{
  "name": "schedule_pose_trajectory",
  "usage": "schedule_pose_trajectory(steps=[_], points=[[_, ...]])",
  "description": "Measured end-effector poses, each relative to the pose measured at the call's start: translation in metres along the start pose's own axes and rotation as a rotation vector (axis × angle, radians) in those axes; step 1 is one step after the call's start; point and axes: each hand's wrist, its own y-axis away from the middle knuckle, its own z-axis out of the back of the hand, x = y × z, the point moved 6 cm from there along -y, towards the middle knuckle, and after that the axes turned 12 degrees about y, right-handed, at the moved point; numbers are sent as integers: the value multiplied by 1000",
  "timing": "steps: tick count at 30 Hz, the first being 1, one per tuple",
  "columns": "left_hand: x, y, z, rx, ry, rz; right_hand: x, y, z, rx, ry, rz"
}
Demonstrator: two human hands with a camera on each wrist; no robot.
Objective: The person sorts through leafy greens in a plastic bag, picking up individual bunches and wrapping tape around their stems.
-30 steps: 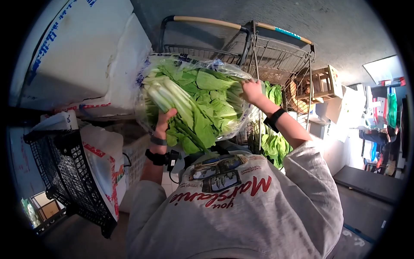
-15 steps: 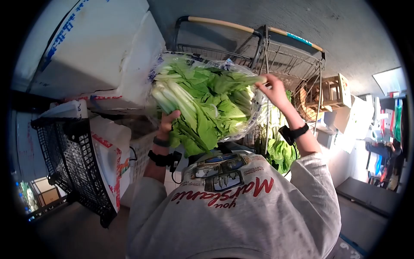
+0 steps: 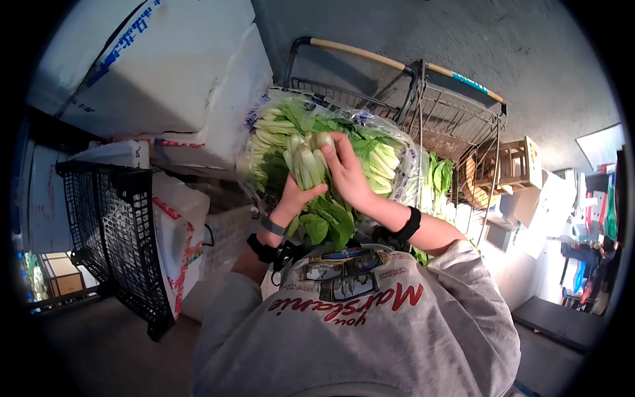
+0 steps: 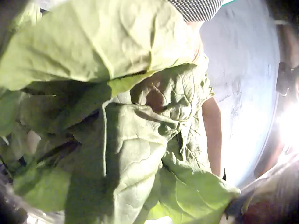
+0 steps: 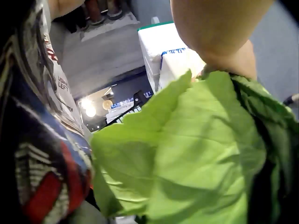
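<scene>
A bunch of leafy greens (image 3: pixel 305 165) with pale stalks is held above the opened clear plastic bag (image 3: pixel 411 155), stalk ends away from the body, leaves toward the shirt. The left hand (image 3: pixel 295 200) grips the bunch from the left, its thumb across the stalks. From the right, the right hand (image 3: pixel 348 175) holds the stalks near their cut ends. More greens (image 3: pixel 380 165) lie in the bag beneath. Broad leaves (image 4: pixel 135 144) fill the left wrist view and mostly hide the fingers there. In the right wrist view, a bright leaf (image 5: pixel 196 149) hangs below the right hand (image 5: pixel 229 60).
Wire carts (image 3: pixel 456 99) with tan handles stand behind the bag, against a grey wall. White foam boxes (image 3: pixel 152 79) are stacked at the left, above a black plastic crate (image 3: pixel 109 231). Other greens (image 3: pixel 438 175) and a wooden crate (image 3: pixel 509 165) are at the right.
The right hand has come from the bag's right side to the bunch in the left hand, bringing a stalk. The bunch has swung more upright, its stalk ends now pointing away from the body.
</scene>
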Motion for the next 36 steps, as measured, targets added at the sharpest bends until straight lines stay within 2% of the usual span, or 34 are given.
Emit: schedule_pose_trajectory(steps=[2,4,6,7,8,10,11,13,14,16,18,20,21,22,24,26,28,29,30,32,33,34,35,36], points=[[6,6,-6,-25,60,-13,-14,4,-8,23,-8,5],[7,11,-3,-50,117,-18,-10,11,-15,53,-189,108],[7,11,-1,-71,28,63,-26,9,-20,135,-294,60],[5,11,-7,-61,-23,100,-30,8,-19,127,-153,54],[0,13,-13,-65,-253,93,-34,7,-18,118,-13,48],[13,11,-16,57,-512,99,-53,7,-19,116,-95,1],[17,12,-15,46,-508,100,-63,8,-16,92,-50,-20],[19,16,-25,95,-421,178,-65,8,-5,102,-33,-108],[25,17,-28,99,27,319,-65,7,0,97,-124,-161],[30,14,-23,99,501,469,-84,5,6,79,-275,-222],[35,13,-21,59,523,488,-91,8,7,89,-281,-235],[45,10,-21,41,70,350,-88,16,7,85,-291,-258],[45,10,-26,23,-2,186,-81,19,3,55,-334,-280],[55,14,-25,26,-1,199,-79,22,-1,26,-377,-301],[69,18,-15,-112,-146,200,-84,24,-8,65,-384,-248],[70,25,-1,-235,-127,116,-77,24,-17,191,-615,-363],[72,29,19,-257,57,245,-76,13,-29,208,-655,-409],[68,33,29,-266,232,249,-78,8,-38,281,-630,-411],[61,39,43,-264,222,253,-80,2,-48,356,-605,-412],[59,56,53,-194,765,439,-79,-11,-59,362,-611,-432],[34,58,38,-192,896,419,-66,-17,-62,425,-395,-323],[32,61,41,-195,894,419,-57,-20,-67,484,-176,-212],[30,63,44,-173,875,402,-49,-24,-65,385,79,-37],[28,64,47,-153,858,383,-42,-26,-65,390,81,-38]])
